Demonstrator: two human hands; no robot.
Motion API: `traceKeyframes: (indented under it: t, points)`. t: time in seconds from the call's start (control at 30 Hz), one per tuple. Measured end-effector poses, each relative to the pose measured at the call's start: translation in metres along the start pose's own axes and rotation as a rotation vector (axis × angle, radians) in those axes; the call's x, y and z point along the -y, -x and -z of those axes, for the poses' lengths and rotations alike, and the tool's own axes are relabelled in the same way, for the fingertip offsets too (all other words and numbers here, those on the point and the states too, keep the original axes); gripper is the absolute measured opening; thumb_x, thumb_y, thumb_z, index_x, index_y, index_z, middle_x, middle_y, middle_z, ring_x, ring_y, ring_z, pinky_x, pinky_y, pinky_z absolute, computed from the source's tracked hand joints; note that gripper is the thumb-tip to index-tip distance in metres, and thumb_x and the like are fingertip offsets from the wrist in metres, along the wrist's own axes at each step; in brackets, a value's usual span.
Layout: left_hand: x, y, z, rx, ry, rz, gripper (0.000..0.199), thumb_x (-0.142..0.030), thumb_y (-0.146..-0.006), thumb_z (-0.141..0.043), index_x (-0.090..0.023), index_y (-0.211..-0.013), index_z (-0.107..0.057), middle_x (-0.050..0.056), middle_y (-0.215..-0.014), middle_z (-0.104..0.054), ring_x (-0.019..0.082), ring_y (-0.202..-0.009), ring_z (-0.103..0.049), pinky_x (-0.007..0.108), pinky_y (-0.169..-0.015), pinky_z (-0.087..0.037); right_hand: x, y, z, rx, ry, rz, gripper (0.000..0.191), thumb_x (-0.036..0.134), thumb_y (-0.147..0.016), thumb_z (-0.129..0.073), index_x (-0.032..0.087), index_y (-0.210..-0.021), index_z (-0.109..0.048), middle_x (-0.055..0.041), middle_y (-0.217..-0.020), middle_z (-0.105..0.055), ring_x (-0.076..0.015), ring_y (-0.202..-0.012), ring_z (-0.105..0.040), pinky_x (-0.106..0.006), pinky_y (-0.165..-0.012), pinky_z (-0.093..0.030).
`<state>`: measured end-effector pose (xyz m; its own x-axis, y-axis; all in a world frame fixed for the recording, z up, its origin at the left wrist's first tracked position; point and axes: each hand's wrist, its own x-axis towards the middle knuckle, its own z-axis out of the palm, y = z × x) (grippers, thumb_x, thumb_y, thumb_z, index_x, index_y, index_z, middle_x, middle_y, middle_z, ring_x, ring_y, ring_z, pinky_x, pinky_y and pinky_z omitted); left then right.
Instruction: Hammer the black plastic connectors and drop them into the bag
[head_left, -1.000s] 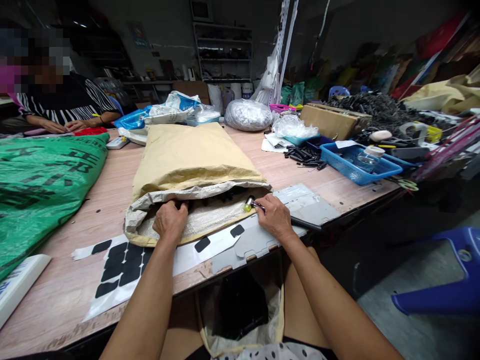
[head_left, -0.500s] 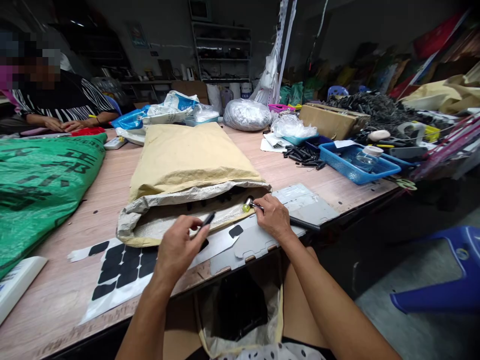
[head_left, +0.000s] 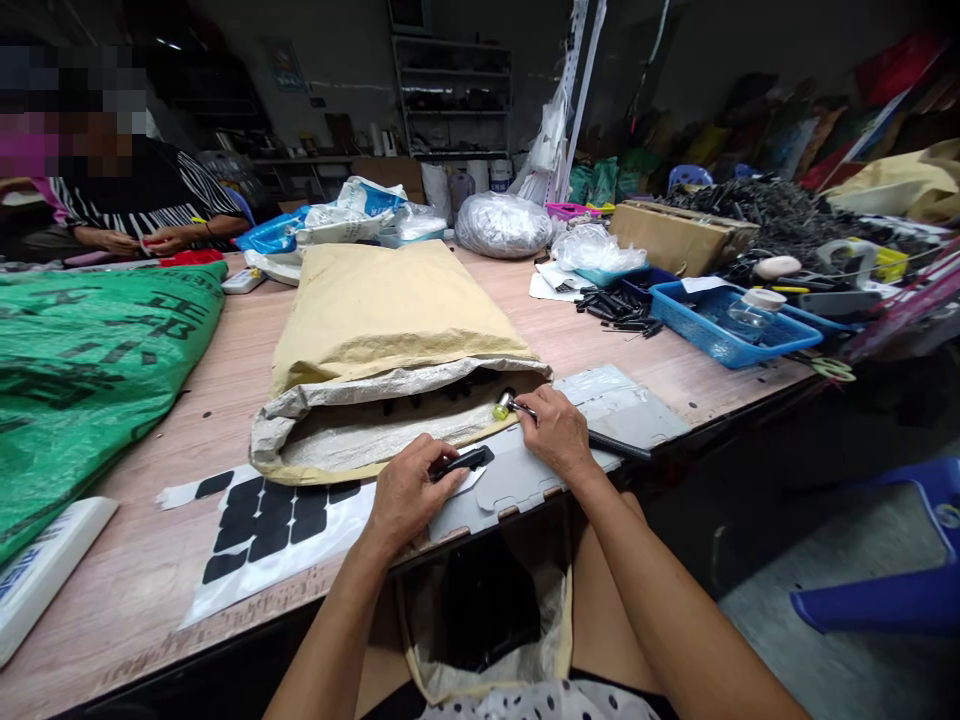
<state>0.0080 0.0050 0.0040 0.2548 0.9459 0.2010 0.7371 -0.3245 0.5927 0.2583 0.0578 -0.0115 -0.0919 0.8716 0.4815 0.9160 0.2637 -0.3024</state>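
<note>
The left hand (head_left: 416,490) has thumb and fingers pinched together on a slim, dark black piece (head_left: 461,462), which lies over the grey flat board (head_left: 630,400) near the table's front edge, just in front of the open mouth of the yellow-tan sack with a white lining (head_left: 405,300). The right hand (head_left: 556,432) is closed round a hammer-like tool with a shiny silver head, a yellow tip and a black handle (head_left: 619,447). The likeliest trouble, I judge, is a slip: held by one end so near the edge, the piece could drop into the open, pale-lined bag (head_left: 556,600) between the knees. The tool's head sits close to the left fingertips, so a hasty swing could catch them. It also lies at the sack's lower lip, which it might snag if lifted carelessly. The white sheet bearing rounded black squares (head_left: 346,515) runs partly under the sack, so tugging the sack could drag or crease it. Whether the piece touches the lone black rounded square (head_left: 487,455) beside it is hard to tell, dark against dark; if it does, it may sit crooked.
</note>
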Motion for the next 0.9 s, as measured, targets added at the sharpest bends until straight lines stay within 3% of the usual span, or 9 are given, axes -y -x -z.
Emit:
traceKeyframes:
  t: [0.2,0.37,0.5,0.7,0.9]
  points:
    - [0.005,-0.001,-0.001,-0.005,0.073,-0.007,0.020,-0.038,-0.086,-0.070,-0.024,-0.099,-0.074,0.002,-0.086,-0.062,0.018,-0.074,-0.058,0.030,-0.069,-0.042,0.002,0.000,0.007,-0.003,-0.051,0.031,0.025,0.022,-0.097,-0.053,0.023,-0.112,-0.073,-0.0070,-0.100,-0.068,-0.0222,-0.097,-0.060,-0.031,-0.085,-0.045]
    - [0.003,-0.002,0.000,-0.013,0.144,0.006,0.019,-0.034,-0.084,-0.071,-0.022,-0.098,-0.076,0.002,-0.085,-0.061,0.018,-0.077,-0.057,0.030,-0.071,-0.042,0.020,0.007,0.028,-0.105,-0.363,0.048,0.027,0.024,-0.099,-0.050,0.020,-0.115,-0.072,-0.0076,-0.102,-0.071,-0.0206,-0.097,-0.065,-0.031,-0.089,-0.050]
    - [0.006,-0.002,-0.001,-0.022,0.170,0.015,0.018,-0.033,-0.082,-0.073,-0.022,-0.097,-0.074,0.001,-0.087,-0.061,0.018,-0.076,-0.056,0.030,-0.070,-0.041,0.046,0.018,0.043,-0.050,-0.546,0.133,0.024,0.023,-0.099,-0.052,0.022,-0.110,-0.073,-0.0067,-0.100,-0.073,-0.0198,-0.095,-0.067,-0.031,-0.089,-0.052]
    - [0.013,-0.003,-0.005,-0.043,0.198,-0.004,0.015,-0.029,-0.081,-0.074,-0.022,-0.093,-0.070,0.001,-0.087,-0.060,0.018,-0.078,-0.056,0.030,-0.072,-0.042,0.071,0.033,0.043,0.055,-0.507,0.185,0.024,0.020,-0.098,-0.053,0.024,-0.112,-0.072,-0.0051,-0.099,-0.072,-0.0187,-0.094,-0.067,-0.028,-0.088,-0.053]
    - [0.012,-0.004,-0.006,-0.052,0.164,0.007,0.009,-0.027,-0.080,-0.074,-0.021,-0.084,-0.069,0.000,-0.081,-0.057,0.017,-0.075,-0.054,0.030,-0.068,-0.039,0.078,0.041,0.038,0.114,-0.353,0.205,0.025,0.020,-0.099,-0.052,0.025,-0.110,-0.073,-0.0045,-0.094,-0.070,-0.0185,-0.090,-0.066,-0.027,-0.084,-0.051]
